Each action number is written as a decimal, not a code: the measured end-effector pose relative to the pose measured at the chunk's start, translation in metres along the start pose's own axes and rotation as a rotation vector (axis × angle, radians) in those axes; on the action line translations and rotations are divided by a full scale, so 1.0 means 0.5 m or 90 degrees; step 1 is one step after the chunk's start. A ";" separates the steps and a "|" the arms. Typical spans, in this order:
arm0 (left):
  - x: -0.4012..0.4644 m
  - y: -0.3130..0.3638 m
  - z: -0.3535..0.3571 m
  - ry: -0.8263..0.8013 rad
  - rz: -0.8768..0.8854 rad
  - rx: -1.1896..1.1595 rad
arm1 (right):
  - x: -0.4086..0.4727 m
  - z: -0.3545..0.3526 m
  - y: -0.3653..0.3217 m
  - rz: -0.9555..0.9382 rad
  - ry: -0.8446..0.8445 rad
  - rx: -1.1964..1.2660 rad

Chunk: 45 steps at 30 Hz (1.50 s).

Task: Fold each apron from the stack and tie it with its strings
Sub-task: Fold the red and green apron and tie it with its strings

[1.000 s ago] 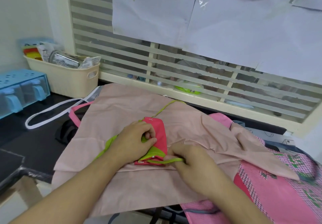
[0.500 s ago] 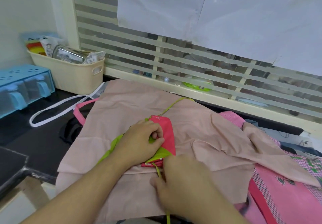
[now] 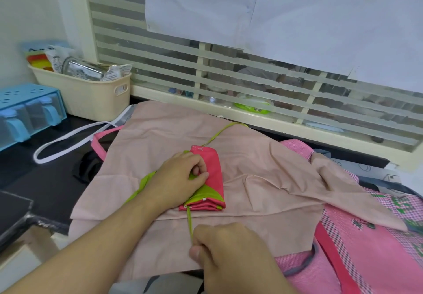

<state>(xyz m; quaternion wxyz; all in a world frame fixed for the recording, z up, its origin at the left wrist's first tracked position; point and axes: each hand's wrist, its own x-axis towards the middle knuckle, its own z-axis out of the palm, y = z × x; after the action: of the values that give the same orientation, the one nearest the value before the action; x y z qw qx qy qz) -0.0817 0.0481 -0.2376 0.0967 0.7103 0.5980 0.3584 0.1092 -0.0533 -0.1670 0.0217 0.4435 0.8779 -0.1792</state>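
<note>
Hands (image 3: 180, 179) on away-pointing folded apron (image 3: 211, 179)

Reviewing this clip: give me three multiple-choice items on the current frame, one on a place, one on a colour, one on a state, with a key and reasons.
1. Where does the folded apron lie?
A. In the beige basket
B. On the spread light pink cloth
C. On the blue box

2. What colour is the string that the right hand pulls?
A. White
B. Grey
C. Green

3. What is the left hand doing?
A. Holding the folded apron down
B. Hanging idle off the table
C. Lifting the basket

Key: 1 B, the pink and green bundle sits on the light pink cloth, apart from the basket and box. 2 C, a taut green string runs from the bundle's near edge into the right hand's pinch. 3 A, its curled fingers rest on the bundle, pinching green fabric.
</note>
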 end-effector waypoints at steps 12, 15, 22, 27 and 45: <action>0.000 0.005 -0.004 -0.005 0.000 -0.008 | 0.020 -0.097 0.066 0.038 0.168 0.867; -0.002 0.007 -0.006 -0.005 -0.007 -0.018 | 0.097 -0.132 0.084 0.091 0.188 1.014; -0.005 0.012 -0.015 0.007 -0.013 -0.035 | 0.246 -0.093 0.125 0.160 0.168 1.052; -0.011 0.017 -0.022 0.036 -0.029 -0.074 | 0.255 -0.018 0.164 0.022 0.273 1.113; -0.003 0.110 -0.094 -0.145 -0.392 0.185 | 0.251 -0.024 0.153 0.144 0.279 0.254</action>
<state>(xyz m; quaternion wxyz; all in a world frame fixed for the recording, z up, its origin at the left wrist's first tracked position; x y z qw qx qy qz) -0.0681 0.0184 -0.1733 0.1643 0.5386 0.8141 0.1419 0.0948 0.0891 -0.2032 -0.2354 0.5620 0.7542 -0.2447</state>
